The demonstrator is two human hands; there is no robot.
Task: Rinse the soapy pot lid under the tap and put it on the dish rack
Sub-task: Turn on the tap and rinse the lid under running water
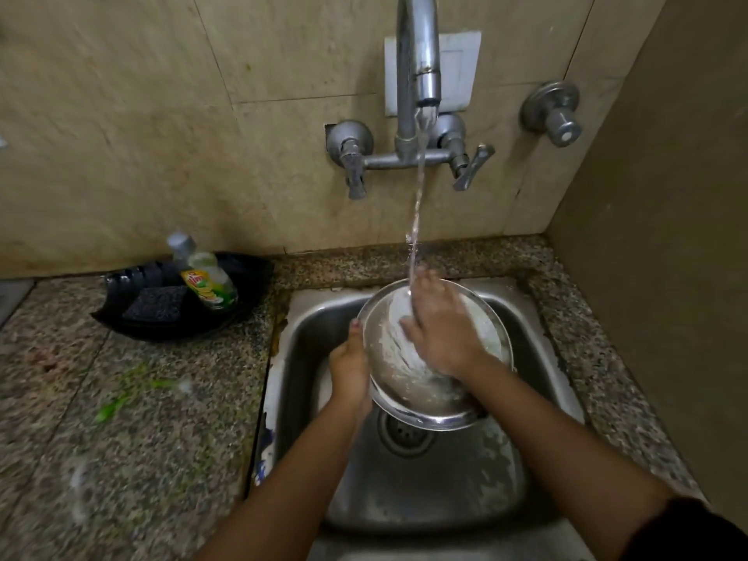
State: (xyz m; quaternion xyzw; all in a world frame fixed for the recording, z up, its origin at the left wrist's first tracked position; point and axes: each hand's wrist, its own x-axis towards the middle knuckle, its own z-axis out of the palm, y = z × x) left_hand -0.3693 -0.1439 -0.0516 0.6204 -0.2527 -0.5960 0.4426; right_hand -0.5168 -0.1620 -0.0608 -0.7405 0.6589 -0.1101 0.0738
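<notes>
Both forearms come up from the bottom of my view, a dark sleeve (688, 532) showing on the right one. From there, biggest stuff first: speckled granite counter (133, 419) wraps around the steel sink (425, 491), with beige wall tiles (121, 115) behind. Sink basin has soap scum smeared near the drain (406, 433).

Wall tap (417, 54) is running, and the stream of water (417, 204) lands right on the pot lid (409, 394). That lid is held tilted above the sink basin, over the drain, its face streaked with white suds.

Left hand (350, 366) grips the lid's left rim, thumb up along the edge, fingers hidden behind it, so it's closed on the lid. Right hand (439, 330) lies flat on the lid's face with fingers spread out, pressing on it rather than grabbing anything; it looks a bit blurred.

Off to the left on the counter sits a black tray (251, 277) holding a dish soap bottle (208, 283) lying tilted and a dark scrub pad (154, 303) just beside it. Few green scraps (111, 408) on the counter too. Separate valve knob (556, 115) on the wall at right.
</notes>
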